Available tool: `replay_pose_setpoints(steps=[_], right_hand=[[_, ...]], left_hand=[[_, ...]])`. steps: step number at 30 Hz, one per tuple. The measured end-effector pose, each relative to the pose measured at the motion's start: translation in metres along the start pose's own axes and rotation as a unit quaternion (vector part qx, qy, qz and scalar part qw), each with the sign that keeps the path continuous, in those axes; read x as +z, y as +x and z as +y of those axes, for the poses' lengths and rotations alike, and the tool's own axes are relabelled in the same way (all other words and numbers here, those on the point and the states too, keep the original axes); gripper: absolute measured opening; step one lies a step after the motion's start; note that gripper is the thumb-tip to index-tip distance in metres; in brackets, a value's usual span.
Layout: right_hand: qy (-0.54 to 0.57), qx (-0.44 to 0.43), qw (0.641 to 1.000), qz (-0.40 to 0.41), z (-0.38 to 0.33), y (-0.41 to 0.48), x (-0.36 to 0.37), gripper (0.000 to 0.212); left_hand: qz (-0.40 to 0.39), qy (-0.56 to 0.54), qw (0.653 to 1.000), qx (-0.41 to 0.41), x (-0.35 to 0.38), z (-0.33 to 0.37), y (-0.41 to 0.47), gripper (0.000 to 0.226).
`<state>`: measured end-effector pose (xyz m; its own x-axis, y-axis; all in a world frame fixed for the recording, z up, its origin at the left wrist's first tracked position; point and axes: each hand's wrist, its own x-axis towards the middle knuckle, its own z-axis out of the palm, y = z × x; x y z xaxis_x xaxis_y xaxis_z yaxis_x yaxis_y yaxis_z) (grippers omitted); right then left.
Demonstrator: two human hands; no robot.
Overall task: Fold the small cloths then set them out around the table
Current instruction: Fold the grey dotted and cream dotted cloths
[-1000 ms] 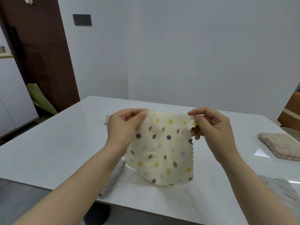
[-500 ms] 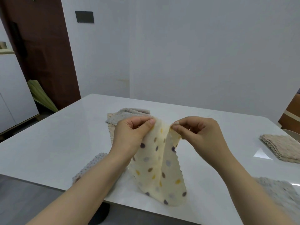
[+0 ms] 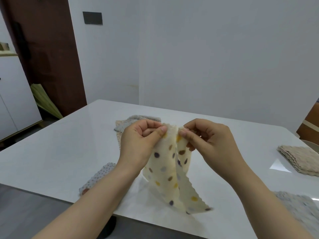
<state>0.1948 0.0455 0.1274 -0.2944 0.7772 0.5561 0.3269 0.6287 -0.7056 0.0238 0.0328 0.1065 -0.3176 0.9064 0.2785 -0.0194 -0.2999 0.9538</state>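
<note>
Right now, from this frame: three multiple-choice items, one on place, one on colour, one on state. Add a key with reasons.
1. Where on the table does the folded beige cloth lie?
A) at the near-left corner
B) at the right side
C) on the floor

2. What is the base colour of the dotted cloth held up at the centre?
A) cream
B) navy
C) red

3. How is that cloth held?
A) pressed flat on the table
B) by one hand only
C) the left hand and the right hand each pinch its top edge, close together, and the cloth hangs

Key:
1 B: it lies by the table's right edge.
2 A: the ground under the multicoloured dots is cream.
3 C: the thumb and fingers of each hand pinch the top, and the rest hangs down.
</note>
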Motion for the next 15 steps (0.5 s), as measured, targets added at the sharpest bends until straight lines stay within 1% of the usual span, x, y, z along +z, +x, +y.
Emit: replay_pose_setpoints(steps=[4,8,12,15], right_hand=[[0.024,0.008,0.999,-0.029,-0.004,-0.001,0.004,0.006],[0.030,0.020,0.999,-0.005,-0.007,0.000,0.010,0.008],[0.023,0.021,0.999,0.009,-0.008,-0.001,0.016,0.011],[0.021,0.025,0.999,0.018,-0.007,-0.001,0.019,0.010]], left_hand=[[0.002,0.021,1.000,0.012,-0.003,0.002,-0.002,0.005],[0.004,0.031,0.999,0.014,-0.007,0.003,-0.004,0.005],[-0.006,0.016,1.000,-0.013,-0.011,0.003,-0.008,0.007],[0.002,-0.009,0.999,-0.031,-0.014,0.003,-0.011,0.007]])
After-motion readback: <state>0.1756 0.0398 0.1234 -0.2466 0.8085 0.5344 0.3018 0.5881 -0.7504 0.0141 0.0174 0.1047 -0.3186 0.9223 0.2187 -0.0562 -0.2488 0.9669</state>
